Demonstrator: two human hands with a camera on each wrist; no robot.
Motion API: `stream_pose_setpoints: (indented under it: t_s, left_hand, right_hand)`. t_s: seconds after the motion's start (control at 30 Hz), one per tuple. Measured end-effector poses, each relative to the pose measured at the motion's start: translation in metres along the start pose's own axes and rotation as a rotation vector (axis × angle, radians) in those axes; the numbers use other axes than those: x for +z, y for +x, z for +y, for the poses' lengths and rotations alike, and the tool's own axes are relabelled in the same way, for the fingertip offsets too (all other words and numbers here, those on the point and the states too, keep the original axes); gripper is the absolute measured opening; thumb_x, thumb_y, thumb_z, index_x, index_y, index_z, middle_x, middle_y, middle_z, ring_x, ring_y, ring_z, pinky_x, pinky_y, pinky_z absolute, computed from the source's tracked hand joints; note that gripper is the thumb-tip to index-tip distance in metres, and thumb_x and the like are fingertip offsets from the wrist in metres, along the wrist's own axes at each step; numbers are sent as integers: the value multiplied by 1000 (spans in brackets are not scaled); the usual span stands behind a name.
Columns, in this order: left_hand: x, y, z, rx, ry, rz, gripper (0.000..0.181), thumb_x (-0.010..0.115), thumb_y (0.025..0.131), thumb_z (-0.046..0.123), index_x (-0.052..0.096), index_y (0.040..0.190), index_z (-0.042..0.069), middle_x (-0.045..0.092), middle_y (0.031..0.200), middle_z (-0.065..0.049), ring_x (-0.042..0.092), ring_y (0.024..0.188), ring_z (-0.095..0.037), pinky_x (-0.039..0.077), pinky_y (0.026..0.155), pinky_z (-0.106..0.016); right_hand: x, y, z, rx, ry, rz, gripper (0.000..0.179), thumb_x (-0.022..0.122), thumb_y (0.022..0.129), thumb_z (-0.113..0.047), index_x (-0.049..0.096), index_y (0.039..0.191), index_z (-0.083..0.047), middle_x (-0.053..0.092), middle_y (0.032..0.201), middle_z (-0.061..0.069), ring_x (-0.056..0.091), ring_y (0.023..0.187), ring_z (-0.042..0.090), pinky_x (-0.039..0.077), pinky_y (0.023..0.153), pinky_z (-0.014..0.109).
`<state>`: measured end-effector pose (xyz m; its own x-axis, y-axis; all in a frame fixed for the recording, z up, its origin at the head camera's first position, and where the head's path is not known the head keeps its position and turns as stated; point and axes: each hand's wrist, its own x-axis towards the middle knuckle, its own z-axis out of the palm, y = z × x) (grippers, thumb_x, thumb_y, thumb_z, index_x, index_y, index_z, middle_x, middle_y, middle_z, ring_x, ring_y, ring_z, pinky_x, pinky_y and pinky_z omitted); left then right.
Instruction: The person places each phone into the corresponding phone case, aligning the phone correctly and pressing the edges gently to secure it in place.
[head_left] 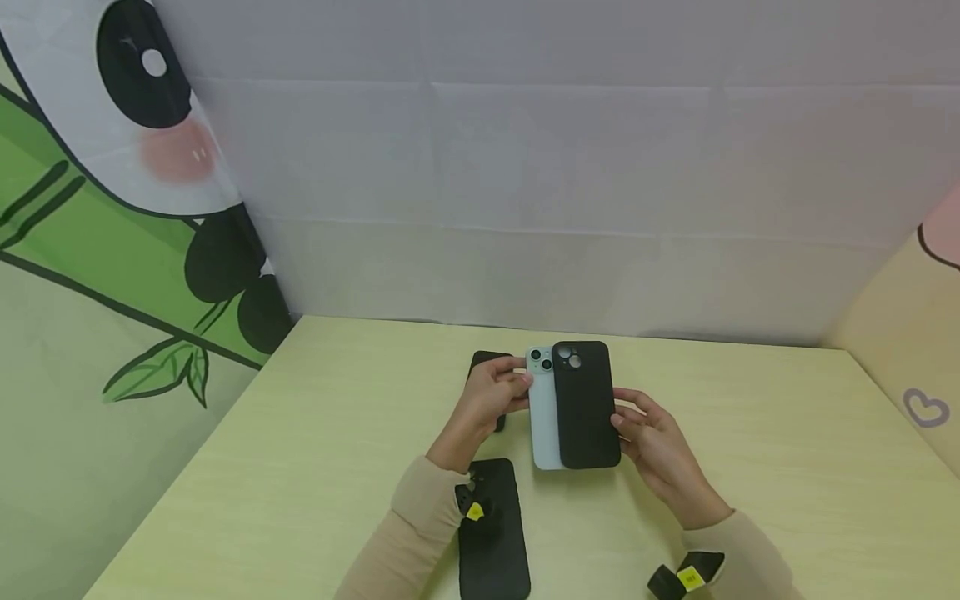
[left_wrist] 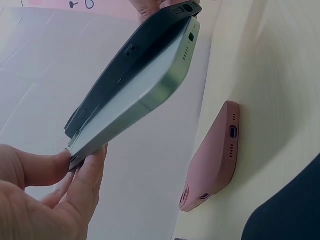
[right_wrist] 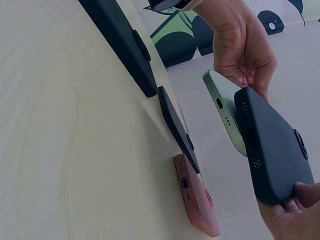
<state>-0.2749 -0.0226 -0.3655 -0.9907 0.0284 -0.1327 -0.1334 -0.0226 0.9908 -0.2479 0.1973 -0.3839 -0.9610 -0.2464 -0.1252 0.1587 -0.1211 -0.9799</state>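
The left hand pinches a slim, pale green phone by its left edge between thumb and fingers, so the phone sits just right of that hand, raised above the pale wooden surface. The right hand, fingers slightly bent, grips the right edge of a matte black phone case, which overlaps the phone's right side. A dusty-pink, rounded-corner phone-shaped piece rests on the surface.
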Motion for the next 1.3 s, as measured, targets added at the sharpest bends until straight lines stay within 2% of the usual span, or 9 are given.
stream_pose_setpoints:
  t_s: [0.3, 0.63, 0.77, 0.93, 1.1, 1.3]
  left_hand:
    - [1, 1, 1, -9, -11, -2, 33, 56, 88, 2, 55, 121, 0, 65, 104, -19, 63, 78, -13, 55, 73, -32]
    - [2, -1, 1, -10, -19, -10, 32, 57, 88, 2, 55, 120, 1, 65, 104, -19, 64, 78, -13, 55, 75, -34]
    - [4, -1, 1, -14, -30, -8, 31, 57, 88, 1, 56, 119, 1, 66, 99, -16, 63, 75, -12, 55, 75, -35]
    - [6, -1, -2, -12, -38, -5, 30, 58, 87, 0, 57, 116, -1, 67, 93, -13, 62, 71, -11, 55, 69, -30]
    - [8, -1, -5, -13, -47, -12, 29, 57, 87, -1, 57, 116, -1, 65, 88, -9, 62, 71, -11, 55, 68, -29]
    - [9, -1, -7, -9, -42, -24, 30, 56, 88, 0, 56, 118, 0, 65, 89, -9, 61, 72, -10, 55, 69, -28]
  right_hand:
    - [-4, 1, 1, -17, 46, -43, 35, 42, 93, 4, 39, 126, -7, 64, 92, -10, 60, 85, 6, 48, 74, 21]
    - [-5, 1, 4, -42, 90, -99, 31, 43, 93, 3, 47, 119, -13, 66, 94, -8, 61, 86, 7, 49, 75, 21]
    - [-3, -1, 4, -43, 71, -80, 32, 43, 92, 4, 47, 120, -11, 66, 93, -8, 61, 85, 7, 50, 74, 21]
    - [0, -1, 3, -15, 37, -56, 33, 42, 92, 5, 45, 124, -5, 66, 92, -9, 61, 85, 7, 50, 75, 21]
    - [2, -1, 3, -3, 12, -53, 37, 43, 92, 4, 38, 129, 3, 67, 91, -9, 62, 85, 7, 50, 74, 21]
    - [2, 0, 5, 2, -10, -59, 40, 43, 93, 3, 32, 131, 11, 67, 91, -11, 63, 86, 5, 50, 75, 19]
